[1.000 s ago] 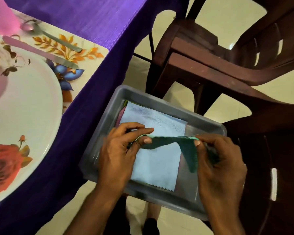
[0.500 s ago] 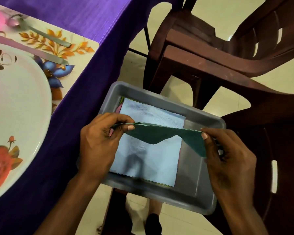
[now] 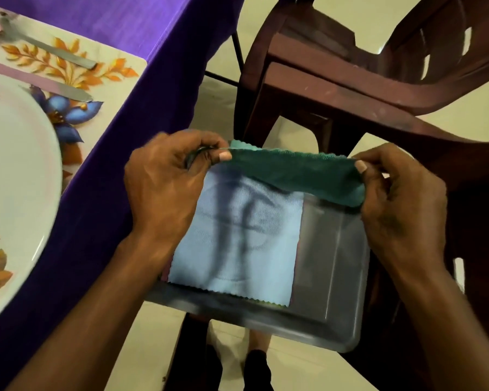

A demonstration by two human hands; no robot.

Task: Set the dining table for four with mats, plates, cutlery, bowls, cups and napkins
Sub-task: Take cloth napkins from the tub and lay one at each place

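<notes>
Two hands needed: left hand [image 3: 164, 187] and right hand [image 3: 398, 201] each pinching a top corner of green napkin [image 3: 297, 173], held above grey tray [image 3: 336, 277]. Keep taut, lift clear, lay beside plate [image 3: 14, 193] on desk.

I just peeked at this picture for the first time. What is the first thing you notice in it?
Right in the middle, the left hand and the right hand pinch a green napkin stretched between them, above a grey tray with a light blue napkin lying in it. At the left sits a big flowery plate on a purple tablecloth, and dark brown chairs fill the upper right.
</notes>
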